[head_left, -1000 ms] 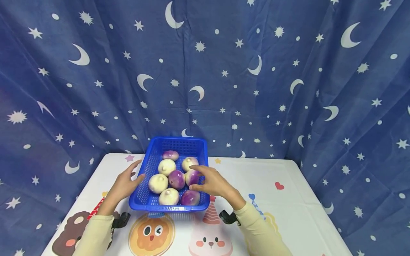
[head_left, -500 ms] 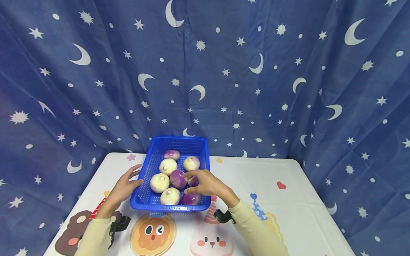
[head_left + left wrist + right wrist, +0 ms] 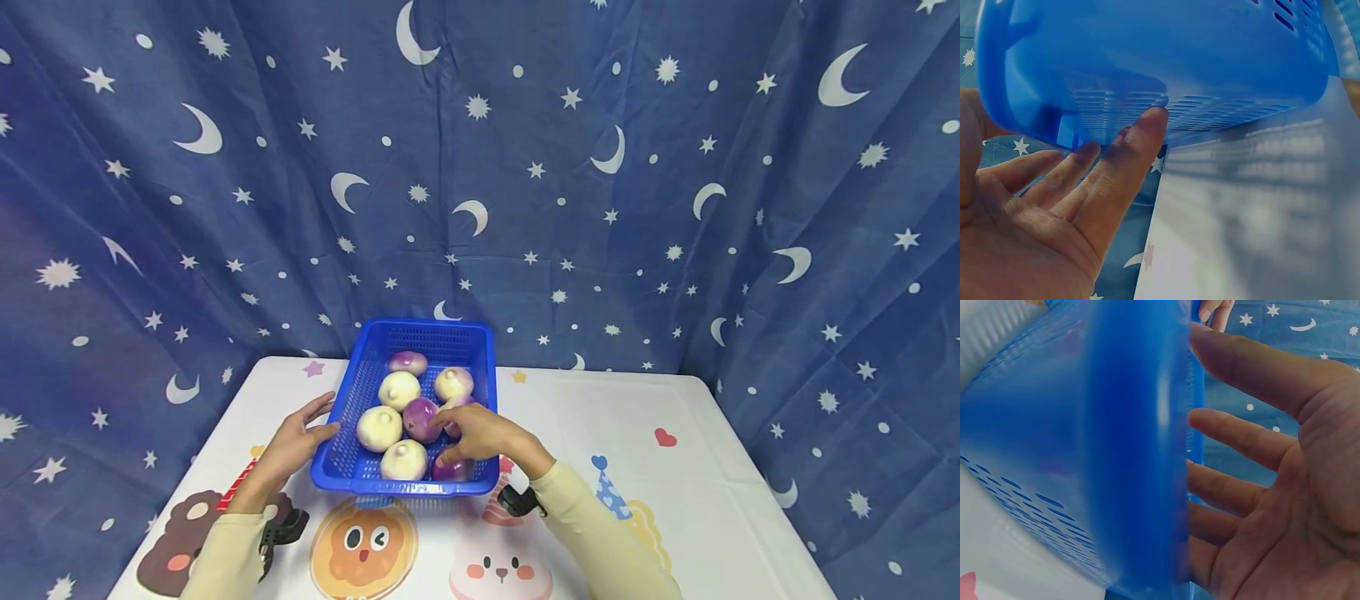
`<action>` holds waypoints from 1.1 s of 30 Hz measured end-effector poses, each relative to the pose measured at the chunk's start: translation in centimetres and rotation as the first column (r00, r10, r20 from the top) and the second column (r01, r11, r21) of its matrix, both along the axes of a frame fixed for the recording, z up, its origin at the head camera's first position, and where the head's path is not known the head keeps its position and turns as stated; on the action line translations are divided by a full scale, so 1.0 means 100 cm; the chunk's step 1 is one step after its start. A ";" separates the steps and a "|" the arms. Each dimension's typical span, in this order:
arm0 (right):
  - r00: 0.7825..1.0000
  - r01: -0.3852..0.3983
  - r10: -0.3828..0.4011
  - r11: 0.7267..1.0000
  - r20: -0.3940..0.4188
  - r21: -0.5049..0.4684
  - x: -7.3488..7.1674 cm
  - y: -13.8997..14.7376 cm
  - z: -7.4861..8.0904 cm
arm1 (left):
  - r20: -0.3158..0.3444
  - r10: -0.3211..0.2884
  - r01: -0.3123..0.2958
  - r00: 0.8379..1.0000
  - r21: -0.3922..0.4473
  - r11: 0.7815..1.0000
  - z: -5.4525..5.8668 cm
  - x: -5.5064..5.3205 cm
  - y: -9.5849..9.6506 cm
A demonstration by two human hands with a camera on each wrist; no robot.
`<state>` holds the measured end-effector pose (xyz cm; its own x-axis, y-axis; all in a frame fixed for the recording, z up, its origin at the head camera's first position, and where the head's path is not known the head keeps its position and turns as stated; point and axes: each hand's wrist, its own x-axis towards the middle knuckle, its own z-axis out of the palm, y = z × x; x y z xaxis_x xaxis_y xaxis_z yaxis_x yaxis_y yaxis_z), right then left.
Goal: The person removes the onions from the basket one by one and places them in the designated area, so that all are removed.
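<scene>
Shifted slightly nearer since the earlier frame, the right hand (image 3: 487, 435), fingers spread and gripping nothing, hovers closest to a purple turnip (image 3: 452, 470), contact unclear, inside the blue basket (image 3: 405, 487), set lengthwise toward the starry curtain (image 3: 525, 208) on the desk (image 3: 592, 417); a white turnip (image 3: 404, 461) crowds it. The left hand (image 3: 294, 442) relaxes beside the left rim.

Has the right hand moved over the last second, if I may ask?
Yes: against the red heart, the right hand has moved left and down in the head view.
</scene>
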<state>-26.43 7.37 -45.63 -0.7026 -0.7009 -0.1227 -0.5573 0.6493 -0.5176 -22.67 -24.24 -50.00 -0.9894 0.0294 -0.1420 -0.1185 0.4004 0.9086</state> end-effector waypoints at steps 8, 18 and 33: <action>0.998 -0.059 0.055 0.991 0.037 0.116 -0.005 -0.007 0.000 | 0.004 -0.002 0.002 1.000 0.008 1.000 0.001 0.000 0.000; 0.995 -0.091 0.076 0.954 0.064 0.284 -0.008 -0.012 -0.001 | 0.015 0.008 -0.008 1.000 -0.003 1.000 0.002 0.000 0.002; 0.997 -0.076 0.078 0.926 0.008 0.371 0.000 -0.017 -0.001 | 0.017 0.007 -0.007 1.000 -0.021 1.000 0.002 0.002 0.003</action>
